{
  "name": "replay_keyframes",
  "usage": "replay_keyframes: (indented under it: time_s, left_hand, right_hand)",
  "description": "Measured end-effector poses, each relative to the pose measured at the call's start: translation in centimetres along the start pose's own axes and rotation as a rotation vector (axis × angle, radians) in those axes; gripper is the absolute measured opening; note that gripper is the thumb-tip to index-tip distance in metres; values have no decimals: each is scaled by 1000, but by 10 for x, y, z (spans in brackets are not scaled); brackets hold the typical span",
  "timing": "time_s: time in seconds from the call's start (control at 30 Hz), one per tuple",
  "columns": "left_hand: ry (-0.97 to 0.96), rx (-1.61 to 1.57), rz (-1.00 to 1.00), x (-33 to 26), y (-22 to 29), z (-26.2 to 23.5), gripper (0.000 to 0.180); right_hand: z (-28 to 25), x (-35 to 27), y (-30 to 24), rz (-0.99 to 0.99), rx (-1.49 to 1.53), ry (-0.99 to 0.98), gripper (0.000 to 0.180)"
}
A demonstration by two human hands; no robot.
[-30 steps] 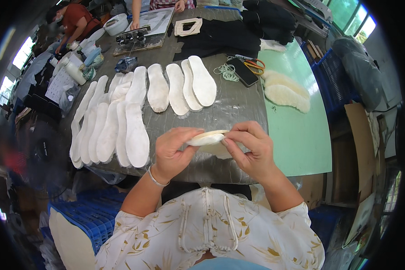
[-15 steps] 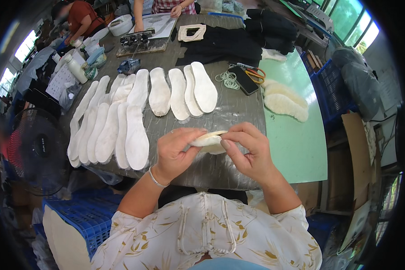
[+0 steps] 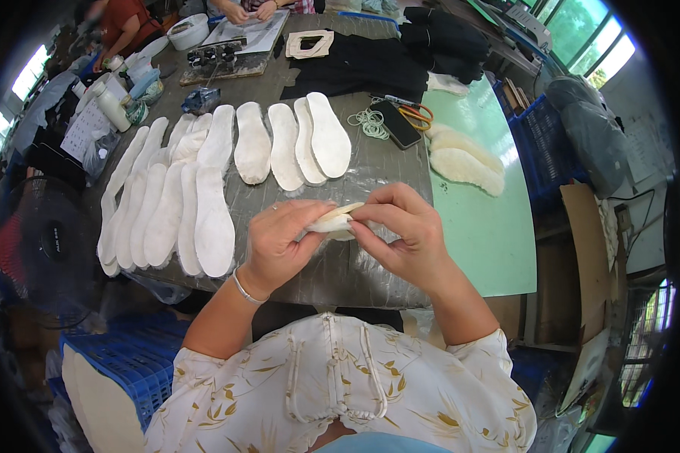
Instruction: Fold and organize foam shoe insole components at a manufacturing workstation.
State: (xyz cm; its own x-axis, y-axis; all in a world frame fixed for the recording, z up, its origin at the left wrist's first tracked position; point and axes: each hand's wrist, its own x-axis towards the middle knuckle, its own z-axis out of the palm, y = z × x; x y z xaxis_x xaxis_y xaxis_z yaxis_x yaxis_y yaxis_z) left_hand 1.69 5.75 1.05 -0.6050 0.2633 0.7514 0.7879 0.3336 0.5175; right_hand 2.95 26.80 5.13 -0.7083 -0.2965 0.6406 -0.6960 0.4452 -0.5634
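Between my two hands, above the table's near edge, is a cream-white insole (image 3: pixel 335 221), bent over with its edges curling up. My left hand (image 3: pixel 283 234) pinches one side of it between thumb and fingers. On the other side my right hand (image 3: pixel 400 230) grips the insole's edge with thumb and fingertips. Several white insoles (image 3: pixel 215 219) lie in overlapping rows to the left on the table. Beyond my hands, a few more insoles (image 3: pixel 329 136) lie side by side. Two fluffy cream insoles (image 3: pixel 467 167) rest on the green board at the right.
A dark phone (image 3: pixel 399 123), orange-handled scissors (image 3: pixel 415 115) and a coil of pale cord (image 3: pixel 369 123) lie beyond my right hand. Black cloth (image 3: pixel 355 68) covers the table's far part. A fan (image 3: pixel 49 241) stands at the left. Two people work across the table.
The insole is folded more tightly between my fingers, and my right fingers have shifted along its edge. The view has moved slightly. Across the table, the co-worker's hands have come together.
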Motion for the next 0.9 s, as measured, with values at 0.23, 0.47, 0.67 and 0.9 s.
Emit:
replay_keyframes:
  time_s: [0.23, 0.47, 0.67, 0.9]
  left_hand:
    - [-34, -1, -21, 2, 4, -1, 31]
    - [-131, -121, -77, 2, -5, -2, 31]
    - [-166, -422, -416, -8, 4, 6, 33]
    - [-39, -528, -379, -28, -11, 7, 28]
  right_hand:
    - [1, -5, 9, -381, -233, 38, 32]
    - [12, -7, 13, -284, -215, 162, 22]
    - [11, -10, 11, -258, -149, 111, 20]
    - [-2, -22, 11, -1, 133, 117, 33]
